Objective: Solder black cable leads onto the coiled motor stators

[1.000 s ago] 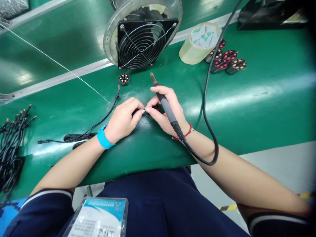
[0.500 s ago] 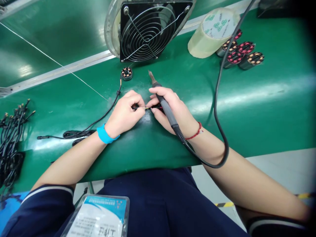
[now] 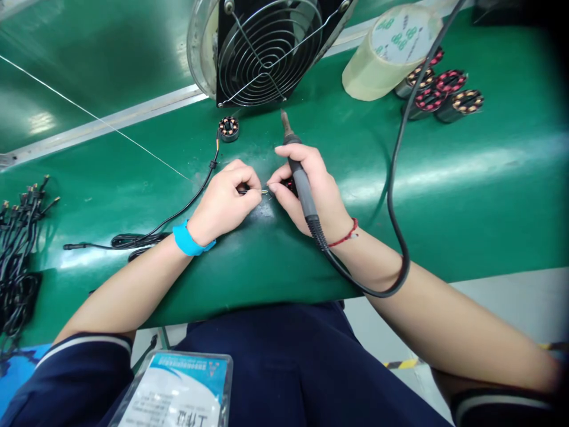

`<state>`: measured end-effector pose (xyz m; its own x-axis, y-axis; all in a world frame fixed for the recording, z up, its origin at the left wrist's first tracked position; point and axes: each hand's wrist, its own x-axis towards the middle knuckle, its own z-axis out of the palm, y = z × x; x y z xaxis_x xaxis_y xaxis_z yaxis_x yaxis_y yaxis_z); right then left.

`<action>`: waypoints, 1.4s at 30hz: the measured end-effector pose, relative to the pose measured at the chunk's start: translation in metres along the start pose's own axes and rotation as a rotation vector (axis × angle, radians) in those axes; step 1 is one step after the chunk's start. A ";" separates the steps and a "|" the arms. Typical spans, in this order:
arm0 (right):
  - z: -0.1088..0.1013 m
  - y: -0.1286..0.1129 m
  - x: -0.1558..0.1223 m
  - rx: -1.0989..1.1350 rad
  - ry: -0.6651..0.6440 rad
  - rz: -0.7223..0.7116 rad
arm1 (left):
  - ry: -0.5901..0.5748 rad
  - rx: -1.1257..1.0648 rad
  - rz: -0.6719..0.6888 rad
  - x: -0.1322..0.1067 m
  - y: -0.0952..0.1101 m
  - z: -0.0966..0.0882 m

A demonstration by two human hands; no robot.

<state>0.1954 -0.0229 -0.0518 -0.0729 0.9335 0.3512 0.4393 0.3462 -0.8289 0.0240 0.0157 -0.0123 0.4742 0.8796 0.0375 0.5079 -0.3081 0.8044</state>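
Note:
My left hand [image 3: 224, 200], with a blue wristband, pinches the end of a thin black wire [image 3: 243, 190] on the green bench [image 3: 466, 196]. My right hand [image 3: 311, 190] grips a soldering iron [image 3: 299, 172] across the palm, its tip pointing away toward the fan. The same hand's thumb and forefinger pinch a small red and black part [image 3: 290, 185] against the wire end. The two hands meet fingertip to fingertip. Another small wound stator [image 3: 228, 128] with a black lead lies just beyond the left hand.
A black fan [image 3: 271, 50] in a clear ring stands at the back. A tape roll [image 3: 391, 50] and several wound stators [image 3: 440, 89] sit back right. A bundle of black cables [image 3: 18, 249] lies far left. The iron's cord [image 3: 395, 196] loops over my right forearm.
The view has shifted slightly closer. My right hand has tilted the soldering iron more upright, its tip now nearer the fan. Both hands keep their pinch on the wire and part.

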 end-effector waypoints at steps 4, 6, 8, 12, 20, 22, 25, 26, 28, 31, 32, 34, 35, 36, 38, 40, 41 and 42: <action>-0.008 -0.004 0.000 0.012 0.061 -0.031 | 0.003 -0.011 0.000 0.001 0.000 0.001; -0.016 -0.012 -0.004 0.006 0.093 0.009 | 0.013 -0.018 -0.002 0.001 0.000 0.002; -0.025 -0.023 -0.012 0.006 0.117 0.052 | 0.031 -0.017 -0.002 0.001 -0.001 0.002; -0.028 -0.039 -0.035 0.028 0.248 0.046 | 0.043 0.005 0.014 0.002 -0.002 0.003; -0.019 -0.025 -0.062 -0.072 0.408 -0.029 | 0.042 0.051 0.025 0.001 -0.004 0.004; -0.020 -0.021 -0.065 -0.082 0.406 0.000 | 0.039 0.053 0.026 0.002 -0.005 0.005; -0.020 -0.021 -0.066 -0.093 0.389 0.024 | 0.034 0.056 0.033 0.002 -0.005 0.005; -0.020 -0.022 -0.066 -0.096 0.385 0.030 | 0.033 0.055 0.035 0.002 -0.005 0.005; -0.020 -0.024 -0.066 -0.089 0.380 0.039 | 0.035 0.051 0.040 0.002 -0.005 0.005; -0.021 -0.025 -0.068 -0.073 0.383 0.075 | 0.041 0.052 0.036 0.002 -0.006 0.006; -0.021 -0.025 -0.069 -0.074 0.385 0.091 | 0.042 0.050 0.032 0.002 -0.006 0.006; -0.021 -0.025 -0.069 -0.073 0.390 0.108 | 0.041 0.044 0.021 0.002 -0.006 0.006; -0.021 -0.025 -0.069 -0.069 0.390 0.107 | 0.040 0.041 0.015 0.002 -0.005 0.005; -0.021 -0.025 -0.068 -0.064 0.387 0.097 | 0.039 0.039 0.009 0.002 -0.005 0.005; -0.021 -0.024 -0.067 -0.058 0.378 0.073 | 0.037 0.038 -0.004 0.002 -0.004 0.005; -0.020 -0.023 -0.066 -0.063 0.367 0.058 | 0.034 0.041 -0.013 0.002 -0.003 0.005; -0.020 -0.023 -0.067 -0.067 0.364 0.058 | 0.031 0.043 -0.015 0.002 -0.003 0.004; -0.020 -0.022 -0.067 -0.071 0.361 0.061 | 0.028 0.044 -0.014 0.003 -0.003 0.004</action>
<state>0.2085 -0.0954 -0.0483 0.2707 0.8545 0.4433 0.4951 0.2713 -0.8254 0.0272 0.0171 -0.0169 0.4467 0.8937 0.0432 0.5462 -0.3106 0.7780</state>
